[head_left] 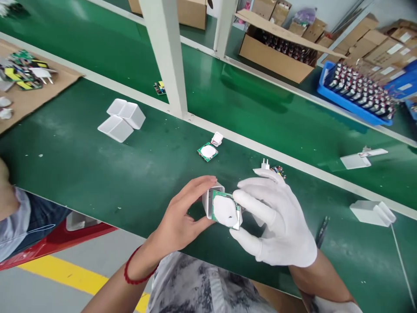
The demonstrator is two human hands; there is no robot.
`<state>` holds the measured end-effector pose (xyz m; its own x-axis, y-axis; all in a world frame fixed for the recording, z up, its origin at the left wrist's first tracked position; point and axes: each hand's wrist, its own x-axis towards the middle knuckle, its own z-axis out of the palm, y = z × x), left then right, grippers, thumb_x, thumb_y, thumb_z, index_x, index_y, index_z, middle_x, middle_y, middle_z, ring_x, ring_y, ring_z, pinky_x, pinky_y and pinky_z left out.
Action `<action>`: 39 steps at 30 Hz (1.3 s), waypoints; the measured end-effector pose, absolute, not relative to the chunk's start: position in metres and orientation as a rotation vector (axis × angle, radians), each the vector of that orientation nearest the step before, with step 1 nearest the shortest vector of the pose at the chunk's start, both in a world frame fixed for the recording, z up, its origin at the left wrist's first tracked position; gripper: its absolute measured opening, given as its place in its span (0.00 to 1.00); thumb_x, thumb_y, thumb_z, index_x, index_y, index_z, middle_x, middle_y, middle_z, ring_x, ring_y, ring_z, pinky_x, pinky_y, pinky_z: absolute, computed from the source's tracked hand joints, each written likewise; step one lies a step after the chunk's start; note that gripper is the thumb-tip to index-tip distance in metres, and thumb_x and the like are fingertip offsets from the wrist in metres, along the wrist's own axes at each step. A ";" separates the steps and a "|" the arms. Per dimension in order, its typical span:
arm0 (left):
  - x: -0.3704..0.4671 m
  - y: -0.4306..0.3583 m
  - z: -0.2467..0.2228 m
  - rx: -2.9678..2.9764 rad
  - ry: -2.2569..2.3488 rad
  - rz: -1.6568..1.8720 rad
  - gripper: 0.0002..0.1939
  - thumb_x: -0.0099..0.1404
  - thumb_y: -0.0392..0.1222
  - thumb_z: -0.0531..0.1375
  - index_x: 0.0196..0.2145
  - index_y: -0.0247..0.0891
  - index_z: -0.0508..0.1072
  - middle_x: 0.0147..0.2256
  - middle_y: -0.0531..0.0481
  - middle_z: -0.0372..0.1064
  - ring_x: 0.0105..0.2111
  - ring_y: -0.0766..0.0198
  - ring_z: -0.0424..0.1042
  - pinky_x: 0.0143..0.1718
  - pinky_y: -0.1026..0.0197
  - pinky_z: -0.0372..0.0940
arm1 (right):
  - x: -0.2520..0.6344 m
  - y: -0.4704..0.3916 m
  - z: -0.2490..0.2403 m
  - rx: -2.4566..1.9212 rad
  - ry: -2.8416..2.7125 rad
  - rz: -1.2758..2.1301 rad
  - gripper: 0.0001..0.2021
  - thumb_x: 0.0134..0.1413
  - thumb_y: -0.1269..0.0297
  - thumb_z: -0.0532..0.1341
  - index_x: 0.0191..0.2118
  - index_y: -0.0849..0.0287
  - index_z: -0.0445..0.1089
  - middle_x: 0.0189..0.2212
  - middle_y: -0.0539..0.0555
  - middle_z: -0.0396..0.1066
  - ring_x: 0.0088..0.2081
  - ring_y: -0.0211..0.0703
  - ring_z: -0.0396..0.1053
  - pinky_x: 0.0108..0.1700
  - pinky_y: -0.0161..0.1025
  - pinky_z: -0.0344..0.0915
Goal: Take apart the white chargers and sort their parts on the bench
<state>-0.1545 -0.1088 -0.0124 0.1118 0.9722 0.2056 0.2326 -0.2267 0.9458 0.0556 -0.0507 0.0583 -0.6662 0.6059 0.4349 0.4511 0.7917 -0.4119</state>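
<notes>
In the head view, the bare left hand (182,217) is gripping a white case (206,203), its fingers curving over the far edge and its thumb pressing at the near one. The gloved right hand (276,221) is pinching a green board (226,210), fingers lying along the far right side and thumb sitting under the near right corner. The board is lying between the two hands, to the left of the right hand's fingertips and just beyond the left hand's thumb. It is showing its white pad upward and overlapping the case's mouth, which is opening toward the right hand. The board is slanting, its long edges running from the case down toward the glove; how far it is reaching inside, if at all, I cannot tell. Neither hand is clearly nearer: the right is touching the board, while the left is nearly meeting its left edge.

Beyond both hands, a second board (207,151) is resting on the desk (156,161), a small white part (217,138) lying beside it. A plug (265,165) is standing just past the right hand's fingers. Well left of the left hand, three cases (117,127) are sitting together; right of the right hand, another case (368,213) is lying.
</notes>
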 end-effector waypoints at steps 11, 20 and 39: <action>-0.145 -0.100 -0.015 1.592 1.219 1.155 0.33 0.59 0.35 0.68 0.61 0.51 0.64 0.59 0.43 0.65 0.58 0.49 0.67 0.50 0.52 0.73 | 0.059 -0.046 0.061 -0.799 -2.501 0.220 0.10 0.49 0.65 0.63 0.40 0.59 0.69 0.32 0.52 0.72 0.38 0.46 0.71 0.56 0.52 0.58; -0.145 -0.100 -0.014 1.679 1.255 1.104 0.31 0.61 0.38 0.67 0.60 0.47 0.64 0.58 0.42 0.66 0.58 0.51 0.67 0.54 0.51 0.70 | 0.054 -0.050 0.061 -0.876 -2.551 0.175 0.08 0.50 0.67 0.62 0.39 0.59 0.70 0.31 0.51 0.72 0.36 0.43 0.70 0.57 0.51 0.56; -0.127 -0.105 -0.030 1.133 1.078 1.318 0.30 0.56 0.36 0.70 0.54 0.47 0.65 0.50 0.45 0.68 0.48 0.57 0.73 0.43 0.59 0.74 | 0.052 -0.063 0.054 -1.049 -2.178 0.264 0.29 0.54 0.55 0.65 0.60 0.54 0.61 0.50 0.63 0.66 0.52 0.58 0.69 0.54 0.57 0.69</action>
<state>-0.1269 -0.1045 -0.0299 -0.0100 0.9987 0.0510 -0.1479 -0.0519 0.9876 0.0520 -0.0630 0.0538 -0.4310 0.7503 0.5013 0.6086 0.6519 -0.4524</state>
